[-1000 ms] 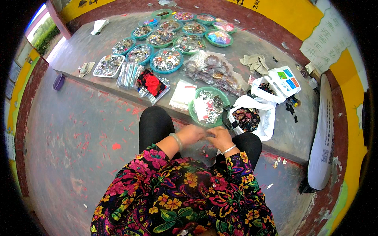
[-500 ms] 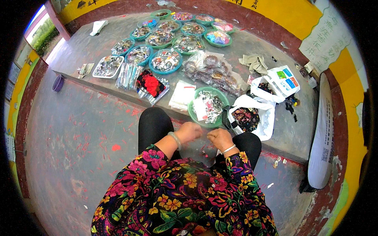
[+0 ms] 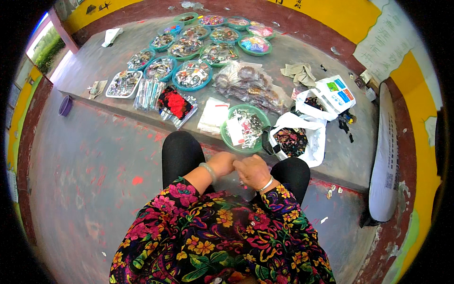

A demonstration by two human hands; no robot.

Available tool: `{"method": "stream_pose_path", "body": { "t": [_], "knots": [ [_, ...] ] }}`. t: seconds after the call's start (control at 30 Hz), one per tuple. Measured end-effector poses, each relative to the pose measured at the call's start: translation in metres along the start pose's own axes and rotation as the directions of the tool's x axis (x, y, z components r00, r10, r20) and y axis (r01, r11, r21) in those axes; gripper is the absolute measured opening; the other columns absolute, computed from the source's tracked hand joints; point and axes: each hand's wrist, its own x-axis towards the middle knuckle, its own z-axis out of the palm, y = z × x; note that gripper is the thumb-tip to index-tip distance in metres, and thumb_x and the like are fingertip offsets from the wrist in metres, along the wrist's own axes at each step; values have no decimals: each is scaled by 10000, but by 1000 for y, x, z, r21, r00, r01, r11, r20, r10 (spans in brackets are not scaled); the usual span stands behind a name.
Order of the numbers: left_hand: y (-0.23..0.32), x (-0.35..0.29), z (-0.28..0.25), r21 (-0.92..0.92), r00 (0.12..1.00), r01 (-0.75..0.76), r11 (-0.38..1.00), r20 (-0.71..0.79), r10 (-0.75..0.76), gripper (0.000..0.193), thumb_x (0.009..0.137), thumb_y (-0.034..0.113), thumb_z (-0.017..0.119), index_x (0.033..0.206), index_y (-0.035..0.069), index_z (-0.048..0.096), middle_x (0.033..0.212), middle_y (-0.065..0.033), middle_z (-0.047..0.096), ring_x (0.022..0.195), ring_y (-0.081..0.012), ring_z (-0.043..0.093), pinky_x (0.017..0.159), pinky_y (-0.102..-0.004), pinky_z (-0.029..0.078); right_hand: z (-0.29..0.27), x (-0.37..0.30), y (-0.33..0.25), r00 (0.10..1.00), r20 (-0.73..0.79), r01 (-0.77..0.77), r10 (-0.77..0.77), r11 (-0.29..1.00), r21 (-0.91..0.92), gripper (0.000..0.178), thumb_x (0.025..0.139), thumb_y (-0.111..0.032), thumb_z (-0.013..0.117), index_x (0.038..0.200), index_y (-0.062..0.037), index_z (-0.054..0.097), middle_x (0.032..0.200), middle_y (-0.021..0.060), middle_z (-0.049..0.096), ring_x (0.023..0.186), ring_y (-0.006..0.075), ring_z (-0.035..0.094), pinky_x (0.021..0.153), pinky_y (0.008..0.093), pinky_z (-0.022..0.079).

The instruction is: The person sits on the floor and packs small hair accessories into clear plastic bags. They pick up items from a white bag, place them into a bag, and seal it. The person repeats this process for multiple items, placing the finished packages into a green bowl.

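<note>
Shown, as judged from the pose: a close two-handed fingertip step, low between the knees [image 3: 183,149], just short of the near edge of the grey platform [image 3: 343,163]. Left hand [image 3: 221,164] and right hand [image 3: 254,172] meeting or nearly so, fingers curled inward, tips mostly hidden; cannot tell whether closed on any item. At the platform's near edge, just beyond the hands: a green bowl [image 3: 242,149] of small packets [image 3: 253,125], with a white card [image 3: 235,132] on top toward the left. Called for next, by judgement: steady fingertips and a path clear of the bowl's near rim. In the way, to the bowl's right: a black strap [image 3: 266,142] beside the rim and an open white bag [image 3: 318,147] with dark, flowered contents [image 3: 291,142], near the right knee [image 3: 293,176] and so crowding that side. Behind, toward the platform's right end: a second white bag [image 3: 333,94] and, farther back, a crumpled beige cloth [image 3: 299,74]. Left of the bowl, along the near edge: a stack of pale sheets [image 3: 213,115], a red-and-black piece [image 3: 176,103] on flat packets [image 3: 182,121], a bundle of slim packets [image 3: 150,94] and a white basket [image 3: 118,96]. Toward the far edge: a heap of clear packets [image 3: 250,85], then clustered bowls [image 3: 255,53] of small goods [image 3: 185,46], foremost a blue bowl [image 3: 191,88]. On the floor [image 3: 94,156] by the platform's left corner: a purple basin [image 3: 65,106].
</note>
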Motion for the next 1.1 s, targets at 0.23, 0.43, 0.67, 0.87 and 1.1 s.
{"method": "stream_pose_path", "body": {
  "t": [0.23, 0.43, 0.67, 0.87, 1.1],
  "knots": [
    [6, -1, -6, -62, 998, 47, 997, 46, -45, 188, 703, 217, 571, 811, 78, 636, 794, -169, 609, 778, -344, 574, 699, -425, 447, 22, -15, 15, 991, 123, -46, 55, 996, -75, 61, 711, -145, 516, 719, -100, 558, 579, 51, 529, 580, 238, 538, 565, 365, 367],
    [7, -1, -3, 13, 1000, 4, 1000, 19, -4, 200, 700, 224, 600, 836, 81, 629, 755, -138, 621, 716, -310, 593, 652, -400, 460, 33, -21, 19, 972, 216, -67, 94, 990, -127, 58, 697, -132, 521, 682, -91, 559, 571, 77, 571, 567, 249, 576, 569, 378, 409],
    [7, -2, 4, 2, 1000, -13, 1000, 1, 13, 174, 715, 207, 555, 801, 68, 616, 792, -168, 608, 776, -347, 571, 690, -432, 446, 23, -14, 10, 862, 446, -180, 242, 968, -177, 97, 685, -115, 525, 728, -80, 605, 621, 114, 603, 623, 278, 610, 550, 402, 464],
    [-1, 5, 17, -240, 995, 94, 966, -9, -99, 138, 726, 145, 572, 810, 43, 613, 736, -146, 615, 660, -274, 607, 610, -370, 476, 25, -16, 12, 890, 431, -101, 153, 985, -141, 114, 703, -167, 519, 709, -80, 591, 569, 93, 583, 542, 275, 589, 497, 403, 445],
    [-7, 14, 18, -692, 975, 165, 703, 8, -221, 129, 776, 94, 591, 857, -7, 598, 759, -52, 613, 620, -121, 580, 526, -262, 475, 28, -18, 16, 961, 145, -216, 236, 966, -141, 119, 713, -164, 518, 667, -79, 587, 570, 100, 583, 545, 258, 588, 555, 380, 441]
  ]
}}
